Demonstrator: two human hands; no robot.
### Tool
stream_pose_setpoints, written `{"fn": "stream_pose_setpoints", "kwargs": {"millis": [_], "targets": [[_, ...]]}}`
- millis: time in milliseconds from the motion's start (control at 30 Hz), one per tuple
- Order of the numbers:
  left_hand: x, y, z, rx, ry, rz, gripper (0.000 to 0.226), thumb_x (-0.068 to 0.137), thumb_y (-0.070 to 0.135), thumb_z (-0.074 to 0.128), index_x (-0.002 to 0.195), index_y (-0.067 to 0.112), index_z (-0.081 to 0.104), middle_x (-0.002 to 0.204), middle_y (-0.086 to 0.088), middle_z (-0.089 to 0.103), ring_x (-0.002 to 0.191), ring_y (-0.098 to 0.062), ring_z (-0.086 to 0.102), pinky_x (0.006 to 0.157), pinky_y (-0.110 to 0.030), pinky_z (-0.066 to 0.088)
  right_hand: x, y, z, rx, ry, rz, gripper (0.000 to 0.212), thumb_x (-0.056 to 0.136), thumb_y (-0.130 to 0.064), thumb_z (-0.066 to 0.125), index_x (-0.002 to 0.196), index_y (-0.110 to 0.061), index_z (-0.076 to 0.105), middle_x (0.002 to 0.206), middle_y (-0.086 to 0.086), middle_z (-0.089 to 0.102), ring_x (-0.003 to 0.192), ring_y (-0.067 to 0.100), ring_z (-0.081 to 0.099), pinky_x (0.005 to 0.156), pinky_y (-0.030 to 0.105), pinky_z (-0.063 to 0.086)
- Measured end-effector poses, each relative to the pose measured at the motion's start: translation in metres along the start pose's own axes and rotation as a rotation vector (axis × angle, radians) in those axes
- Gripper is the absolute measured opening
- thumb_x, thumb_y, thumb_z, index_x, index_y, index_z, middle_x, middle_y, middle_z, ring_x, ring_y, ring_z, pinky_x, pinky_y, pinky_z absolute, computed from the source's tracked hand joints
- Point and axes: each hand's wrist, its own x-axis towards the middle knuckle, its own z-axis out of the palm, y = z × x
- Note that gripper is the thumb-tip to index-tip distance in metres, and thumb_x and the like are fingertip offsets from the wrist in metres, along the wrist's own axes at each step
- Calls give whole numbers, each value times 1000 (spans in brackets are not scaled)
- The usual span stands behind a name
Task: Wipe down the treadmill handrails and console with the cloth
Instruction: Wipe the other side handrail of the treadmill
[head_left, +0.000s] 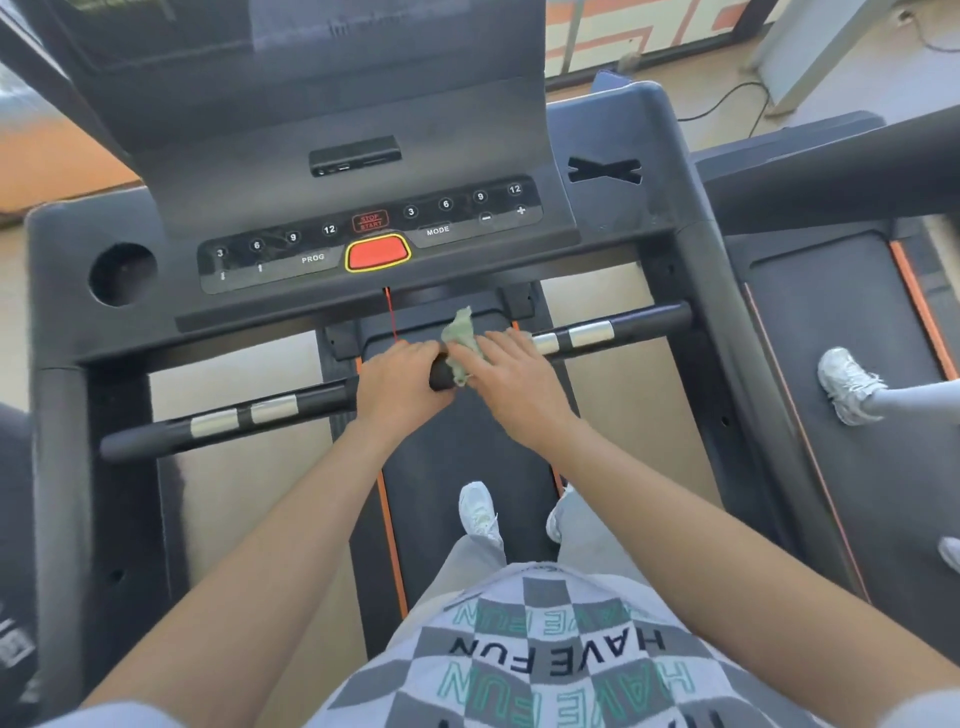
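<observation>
A black front handrail (317, 402) with silver sensor bands runs across the treadmill below the console (363, 228). My left hand (402, 382) grips the middle of that bar, fingers curled over it. Just to its right, my right hand (511, 376) presses a small pale green cloth (462, 340) onto the bar, fingers spread fairly straight over the cloth. Part of the cloth sticks up behind the bar. The console carries numbered buttons and a red stop button (377, 253). Black side rails (57, 467) run down both edges.
A round cup holder (122, 274) sits left of the console, and a red safety cord (390, 312) hangs below the stop button. My feet in white shoes (480, 512) stand on the belt. Another person's white shoe (849, 384) is on the neighbouring treadmill at right.
</observation>
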Motion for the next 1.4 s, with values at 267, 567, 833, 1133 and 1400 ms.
{"fn": "stream_pose_setpoints", "kwargs": {"millis": [267,567,833,1133,1400], "targets": [[1,4,4,0,12,-40,31,76,43,73,103,30,65,92,9,69,93,-19,65,70,-34,51,-65,69,-24,178,268,599,34,93,-16,67,126,-9,68,122,15,68,119,35,60,101,40,47],[2,5,7,30,29,-30,30,77,49,71,102,34,62,88,10,66,90,-17,65,66,-32,48,-38,1,-40,1710,359,1453,24,104,-5,46,120,-4,64,116,19,70,102,32,68,82,38,60],[1,2,8,38,48,9,31,76,51,71,98,31,63,89,11,69,89,-18,66,61,-31,41,0,-38,-31,2150,292,1679,27,102,-9,56,128,0,56,131,27,59,115,41,63,79,50,61],[1,-2,5,14,-9,29,35,75,39,67,110,35,61,101,13,69,100,-16,64,67,-31,40,-9,-8,-43,2292,365,1747,11,101,-11,59,104,-1,62,108,19,66,109,35,62,87,45,56],[0,-6,3,23,-43,81,50,75,41,69,123,34,58,115,14,68,111,-16,62,72,-33,38,6,-39,-40,2304,295,1720,11,100,-14,61,100,-2,61,109,19,61,120,33,58,98,46,53]]}}
